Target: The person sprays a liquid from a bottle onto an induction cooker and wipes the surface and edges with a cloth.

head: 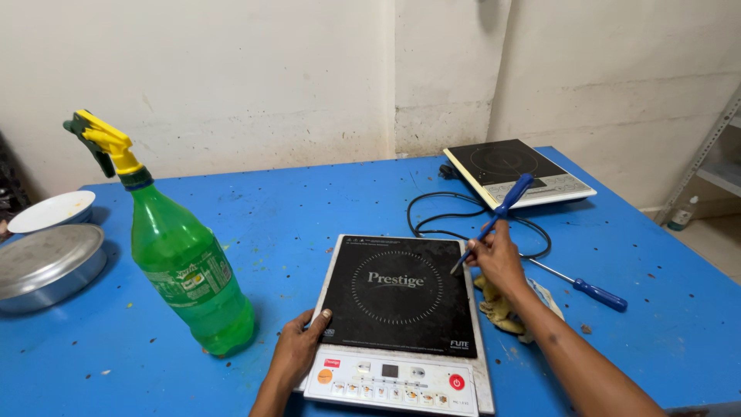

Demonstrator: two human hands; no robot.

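Left hand (297, 349) steadied the induction cooktop (397, 309) on the blue worktop (293, 201), fingers flat, while right hand (498, 259) gripped a blue screwdriver (498, 216), tip at the glass edge, probably prying.

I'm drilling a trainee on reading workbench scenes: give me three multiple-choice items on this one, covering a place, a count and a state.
1. Where is the green spray bottle?
A. left of the near cooktop
B. on the far cooktop
C. inside the steel pan

2. How many blue-handled screwdrivers show?
A. one
B. two
C. three

3. What is the right hand doing?
A. resting open
B. holding a screwdriver with its tip on the glass
C. gripping the cord

Answers:
1 A, it stands on the blue table beside the left hand.
2 B, one held, one lying to the right.
3 B, fingers wrap the shaft.
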